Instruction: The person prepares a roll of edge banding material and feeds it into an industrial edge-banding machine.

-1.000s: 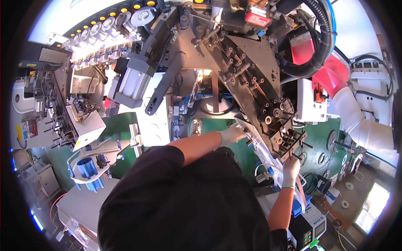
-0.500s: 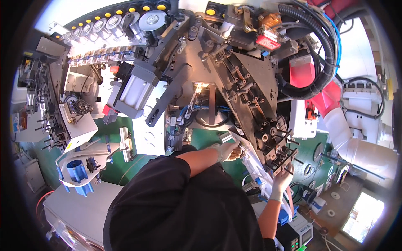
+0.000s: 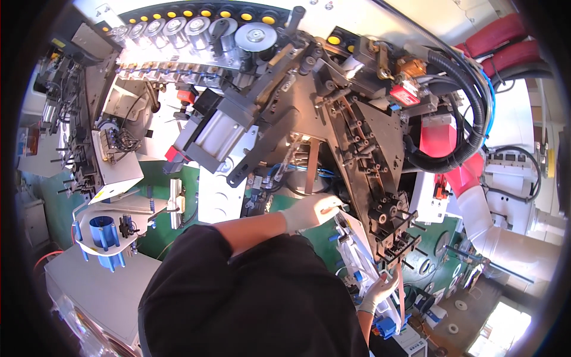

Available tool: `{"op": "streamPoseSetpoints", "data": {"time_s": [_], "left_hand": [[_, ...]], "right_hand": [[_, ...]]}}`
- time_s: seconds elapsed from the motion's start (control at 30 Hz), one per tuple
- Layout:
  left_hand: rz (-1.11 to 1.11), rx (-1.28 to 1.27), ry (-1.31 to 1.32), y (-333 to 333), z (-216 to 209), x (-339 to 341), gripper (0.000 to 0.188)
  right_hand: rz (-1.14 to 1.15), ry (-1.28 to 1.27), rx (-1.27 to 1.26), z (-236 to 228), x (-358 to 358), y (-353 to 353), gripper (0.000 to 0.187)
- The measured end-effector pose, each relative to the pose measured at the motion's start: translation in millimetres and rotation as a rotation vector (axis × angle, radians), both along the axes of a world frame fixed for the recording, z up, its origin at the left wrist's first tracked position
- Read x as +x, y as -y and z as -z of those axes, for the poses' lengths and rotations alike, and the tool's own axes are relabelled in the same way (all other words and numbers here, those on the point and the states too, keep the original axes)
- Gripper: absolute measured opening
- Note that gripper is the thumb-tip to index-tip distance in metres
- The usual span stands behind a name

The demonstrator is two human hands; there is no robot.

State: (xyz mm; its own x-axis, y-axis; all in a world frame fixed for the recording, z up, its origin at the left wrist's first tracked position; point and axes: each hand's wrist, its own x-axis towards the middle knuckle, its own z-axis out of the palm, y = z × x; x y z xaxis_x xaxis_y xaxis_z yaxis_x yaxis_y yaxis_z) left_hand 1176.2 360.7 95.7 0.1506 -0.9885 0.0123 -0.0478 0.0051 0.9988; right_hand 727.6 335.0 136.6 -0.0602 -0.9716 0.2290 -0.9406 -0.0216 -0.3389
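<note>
My left hand (image 3: 312, 212), in a pale thin glove, is closed with its fingertips pinched together by the upper end of a long white rail (image 3: 357, 238). Whatever lies between those fingertips is too small to make out. Lower down, my gloved right hand (image 3: 379, 290) has its fingers stretched out and apart, beside the rail. A tan strip (image 3: 401, 291) hangs just right of that hand; whether they touch, I cannot tell. Above it juts the dark metal end of the machine arm, with black pins (image 3: 397, 245).
A grey pneumatic cylinder (image 3: 221, 134) and a dark slotted bar (image 3: 262, 152) stick out ahead on the left. Shiny rollers (image 3: 256, 37) line the back. A thick black hose (image 3: 467, 152) curves at right. A blue cylindrical holder (image 3: 104, 232) stands at lower left.
My head view has shifted, so the machine sits farther right and lower. My left hand has risen toward the machine. My right hand has dropped away from the pinned metal end, its fingers now spread.
</note>
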Motion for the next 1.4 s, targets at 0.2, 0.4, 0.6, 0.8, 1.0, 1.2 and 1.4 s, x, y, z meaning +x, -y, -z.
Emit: {"op": "streamPoseSetpoints", "data": {"time_s": [0.2,0.4,0.6,0.8,1.0,1.2,1.4], "left_hand": [[-0.631,-0.552,0.602,-58,-121,161,0.036],[-0.913,-0.011,1.094,-99,-107,217,0.050],[-0.823,0.118,0.874,-100,-119,216,0.050],[-0.827,0.079,0.781,-102,-114,227,0.047],[-0.902,0.016,0.725,-101,-109,239,0.035],[-0.904,0.059,0.724,-94,-107,239,0.030],[-0.864,0.128,0.746,-93,-111,234,0.034]], "right_hand": [[-0.070,0.053,0.477,44,5,-23,0.033],[-0.323,0.043,1.177,51,19,-15,0.032],[-0.565,-0.035,1.247,7,67,23,0.035],[-0.486,0.028,1.279,-8,153,43,0.029],[-0.697,-0.377,1.161,-16,224,46,0.026],[-0.521,-0.217,1.246,2,173,63,0.031],[-0.487,-0.067,1.297,3,166,52,0.025]]}}
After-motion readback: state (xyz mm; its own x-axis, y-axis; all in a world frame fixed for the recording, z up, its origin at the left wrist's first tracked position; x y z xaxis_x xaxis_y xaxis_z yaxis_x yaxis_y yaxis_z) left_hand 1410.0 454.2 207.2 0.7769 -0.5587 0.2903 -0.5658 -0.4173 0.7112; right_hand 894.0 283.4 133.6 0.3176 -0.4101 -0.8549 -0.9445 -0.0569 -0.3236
